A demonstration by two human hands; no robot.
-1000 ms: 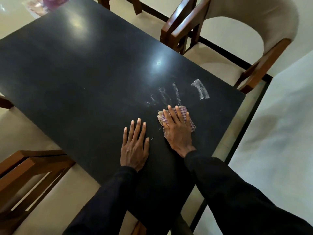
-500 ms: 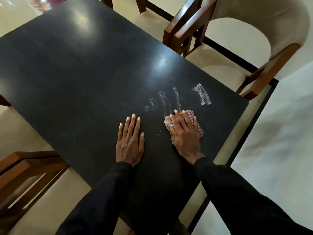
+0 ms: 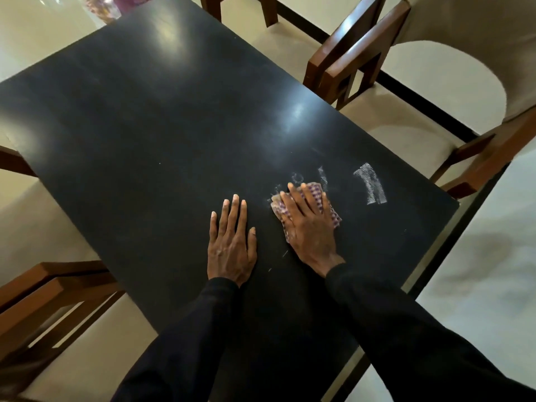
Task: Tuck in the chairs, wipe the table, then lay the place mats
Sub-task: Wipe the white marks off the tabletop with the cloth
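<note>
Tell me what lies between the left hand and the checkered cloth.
In the head view only a bare strip of black table separates the left hand from the checkered cloth under the right hand.

One worktop (image 3: 145, 126). Four chairs, each partly seen: near-right chair (image 3: 420, 134), far-right chair (image 3: 342, 33), near-left chair (image 3: 43, 288), far-left chair (image 3: 11, 161). Two hands lie on the worktop, left hand (image 3: 232, 245) and right hand (image 3: 307, 227), with one cloth (image 3: 317, 192). Near the right edge are one bold white mark (image 3: 371, 184) and at least two fainter streaks (image 3: 323, 177).
</note>
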